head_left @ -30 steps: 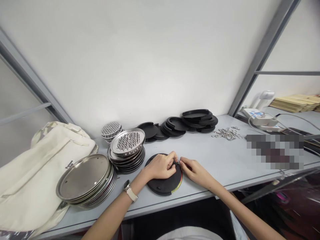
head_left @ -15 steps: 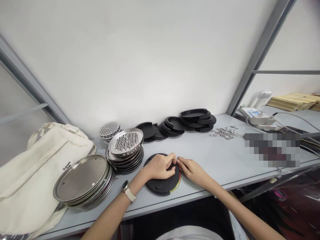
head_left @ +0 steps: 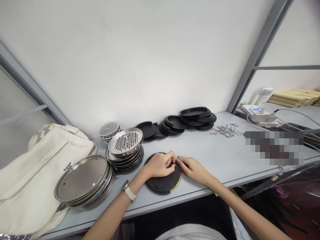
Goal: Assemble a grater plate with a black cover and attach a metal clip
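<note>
Stretching below a plain white wall [head_left: 150, 66], a long pale-grey table [head_left: 202, 145] is carrying everything here. Taking a flat, round black disc [head_left: 163, 182] near its front edge as the clock's centre, with twelve facing the wall, a tall stack of round, dull-silver metal plates [head_left: 81, 178] is sitting at nine. A stack topped by a round, silver perforated grater plate [head_left: 126, 142] is standing closer, at ten. Overlapping black dished discs with raised rims [head_left: 176, 123] are lying between twelve and one.

The flat black disc itself is lying directly under the left hand [head_left: 158, 165], so that hand is the nearer one; being round, the disc is offering no long axis. The left palm is resting across its upper half, fingers curling toward two. The right hand [head_left: 191, 169] is coming in from three, mostly outside the rim, its fingertips bunching beside the left's between one and two (whether either is pinching something small, I cannot tell).

Along the rim, a thin red-and-yellow strip [head_left: 178, 182] is curving from three to five. Farther off at two, small silver metal clasps [head_left: 226, 131] are lying scattered. Smallest, a black nub [head_left: 157, 187] is protruding near seven.
</note>
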Demonstrator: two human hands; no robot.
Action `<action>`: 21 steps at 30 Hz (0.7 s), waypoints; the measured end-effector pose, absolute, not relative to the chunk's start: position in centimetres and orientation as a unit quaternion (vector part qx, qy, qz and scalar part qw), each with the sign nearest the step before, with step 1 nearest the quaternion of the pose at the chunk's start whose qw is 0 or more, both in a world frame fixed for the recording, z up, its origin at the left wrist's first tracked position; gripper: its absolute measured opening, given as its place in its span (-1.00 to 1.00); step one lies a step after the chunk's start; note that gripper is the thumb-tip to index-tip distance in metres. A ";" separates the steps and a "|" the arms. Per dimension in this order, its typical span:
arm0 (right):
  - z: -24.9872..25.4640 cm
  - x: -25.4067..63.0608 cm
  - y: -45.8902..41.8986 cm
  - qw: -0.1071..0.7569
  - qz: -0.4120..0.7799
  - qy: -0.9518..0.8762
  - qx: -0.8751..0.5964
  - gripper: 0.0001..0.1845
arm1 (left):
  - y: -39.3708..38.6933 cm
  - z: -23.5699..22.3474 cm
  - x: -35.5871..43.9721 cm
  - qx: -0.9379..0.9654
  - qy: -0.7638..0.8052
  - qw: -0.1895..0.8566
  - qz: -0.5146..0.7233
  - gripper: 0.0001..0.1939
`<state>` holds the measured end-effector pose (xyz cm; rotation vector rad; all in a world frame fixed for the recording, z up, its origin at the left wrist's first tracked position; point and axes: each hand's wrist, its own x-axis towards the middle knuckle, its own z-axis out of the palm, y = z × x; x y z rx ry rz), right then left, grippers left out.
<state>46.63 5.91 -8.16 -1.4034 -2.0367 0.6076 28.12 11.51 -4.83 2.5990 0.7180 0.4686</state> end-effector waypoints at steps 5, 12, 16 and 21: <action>-8.2 46.8 5.8 0.291 0.232 -0.772 -0.516 -0.66 | 11.4 -4.6 28.2 0.921 0.279 0.210 0.172 -0.86; -8.2 46.8 5.8 0.297 0.237 -0.770 -0.513 -0.65 | 11.4 -4.4 28.2 0.910 0.311 0.209 0.177 -0.77; -8.2 46.8 5.7 0.296 0.247 -0.768 -0.512 -0.66 | 11.4 -4.4 28.3 0.910 0.315 0.205 0.173 -0.68; -8.2 46.8 5.7 0.296 0.249 -0.766 -0.514 -0.66 | 11.6 -4.4 28.2 0.916 0.308 0.201 0.161 -0.79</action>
